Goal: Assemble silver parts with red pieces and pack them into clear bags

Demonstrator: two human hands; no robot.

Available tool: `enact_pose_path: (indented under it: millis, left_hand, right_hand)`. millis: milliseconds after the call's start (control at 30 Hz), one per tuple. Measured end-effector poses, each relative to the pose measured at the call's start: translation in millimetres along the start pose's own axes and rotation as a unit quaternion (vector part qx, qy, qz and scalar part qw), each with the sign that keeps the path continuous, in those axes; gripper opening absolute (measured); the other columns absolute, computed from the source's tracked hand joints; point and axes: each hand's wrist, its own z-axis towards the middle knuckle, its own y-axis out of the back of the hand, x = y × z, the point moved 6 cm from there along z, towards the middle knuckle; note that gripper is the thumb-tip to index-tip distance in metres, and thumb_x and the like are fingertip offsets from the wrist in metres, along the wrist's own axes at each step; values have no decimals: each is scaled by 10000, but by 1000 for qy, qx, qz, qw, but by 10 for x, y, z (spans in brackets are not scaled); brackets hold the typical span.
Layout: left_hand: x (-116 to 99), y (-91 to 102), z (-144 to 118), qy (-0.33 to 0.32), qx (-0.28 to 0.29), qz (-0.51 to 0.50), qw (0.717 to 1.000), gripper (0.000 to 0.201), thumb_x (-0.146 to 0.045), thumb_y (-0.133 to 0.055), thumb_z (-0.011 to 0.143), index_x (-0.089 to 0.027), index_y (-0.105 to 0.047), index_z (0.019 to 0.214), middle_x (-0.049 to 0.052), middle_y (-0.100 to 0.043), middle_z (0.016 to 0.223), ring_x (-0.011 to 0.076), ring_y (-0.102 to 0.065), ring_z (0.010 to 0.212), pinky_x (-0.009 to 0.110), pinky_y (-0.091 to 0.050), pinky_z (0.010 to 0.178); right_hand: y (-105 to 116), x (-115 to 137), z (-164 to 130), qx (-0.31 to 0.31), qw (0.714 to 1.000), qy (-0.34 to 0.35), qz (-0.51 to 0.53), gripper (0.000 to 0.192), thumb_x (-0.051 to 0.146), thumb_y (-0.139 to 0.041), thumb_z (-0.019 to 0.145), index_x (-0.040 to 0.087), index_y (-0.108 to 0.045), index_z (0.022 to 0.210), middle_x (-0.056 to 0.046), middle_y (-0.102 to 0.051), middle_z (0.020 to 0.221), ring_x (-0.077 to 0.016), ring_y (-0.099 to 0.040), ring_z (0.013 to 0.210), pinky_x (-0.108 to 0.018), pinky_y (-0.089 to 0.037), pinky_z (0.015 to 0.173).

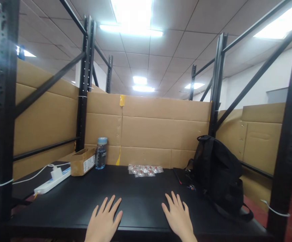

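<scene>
My left hand (103,218) lies palm down at the front edge of the black table (133,201), fingers spread, holding nothing. To its right, my right hand (177,214) rests the same way, its fingers apart and nothing in them. Beyond both hands, near the back of the table, lie several small clear plastic packets (145,170) with red and white bits inside. They are well out of touch of either hand. What exactly the packets contain is too small to make out.
At back left stand a blue-lidded water bottle (101,153) and an open cardboard box (83,162), with a white power strip (53,180) in front. A black backpack (217,174) sits at right beside a dark flat item (180,176). Cardboard walls (151,131) and black rack posts enclose the table.
</scene>
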Motion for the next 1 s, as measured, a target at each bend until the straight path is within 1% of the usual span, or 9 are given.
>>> enact_pose_path:
  millis: [100,167,267,333,433,533,633,800,1000]
  left_hand:
    - [3,46,-169,30,-76,13,997,528,-467,-418,934,-396,-533,1445,-16,-432,1569,332,-341,1477,578,-239,1170]
    - [7,41,-278,47,-129,14,990,516,-412,-442,919,-361,-585,1412,4,-484,1534,332,-393,1445,563,-274,1158]
    - [15,-18,-400,27,-190,-6,981,490,-379,-454,917,-358,-622,1377,-8,-538,1487,310,-461,1399,523,-326,1140]
    - [32,-60,-439,3,-212,-20,977,472,-370,-451,926,-364,-636,1360,-19,-561,1464,299,-492,1374,510,-348,1127]
    - [61,-79,-453,-14,-224,-26,974,459,-357,-447,937,-350,-648,1349,-13,-577,1450,299,-508,1358,507,-359,1118]
    - [55,-42,-462,-22,-229,-22,973,458,-353,-430,956,-318,-644,1359,2,-573,1457,303,-499,1364,505,-352,1123]
    - [31,1,-484,-27,-229,-23,973,454,-348,-413,972,-291,-649,1355,17,-581,1452,306,-495,1364,496,-349,1121]
    - [15,28,-510,-33,-233,-30,971,448,-342,-405,987,-260,-650,1353,34,-594,1441,309,-493,1358,491,-334,1119]
    - [29,2,-503,-24,-223,-30,974,446,-333,-401,978,-284,-653,1343,22,-595,1440,305,-489,1352,477,-325,1119]
  right_hand:
    - [31,-19,-169,-20,1000,-10,-9,621,558,-310,973,275,-492,1496,-67,-387,1596,-333,-306,1500,-528,-249,1193]
    - [46,-7,-274,-27,999,-6,-21,596,525,-336,970,284,-501,1489,-54,-407,1582,-335,-334,1487,-526,-260,1191]
    - [58,5,-404,-49,998,5,-36,560,480,-371,961,311,-518,1474,-31,-426,1567,-339,-367,1470,-538,-277,1180]
    - [49,0,-465,-73,997,16,-35,538,456,-386,958,329,-535,1459,-21,-446,1553,-338,-392,1456,-541,-294,1168]
    - [23,-31,-521,-111,994,15,-20,512,437,-410,948,347,-571,1426,-9,-482,1527,-334,-422,1438,-539,-313,1150]
    - [9,-55,-558,-137,991,5,-2,501,439,-411,947,335,-604,1397,-3,-512,1505,-321,-435,1430,-524,-312,1144]
    - [19,-43,-593,-155,988,17,11,496,438,-391,959,313,-624,1379,-8,-535,1489,-308,-441,1425,-502,-303,1142]
    - [35,-38,-630,-171,985,23,18,496,430,-359,977,298,-640,1364,-26,-547,1483,-313,-448,1414,-498,-281,1139]
    - [24,-48,-641,-180,983,16,38,477,417,-385,969,298,-661,1340,-17,-572,1460,-308,-463,1400,-481,-284,1131]
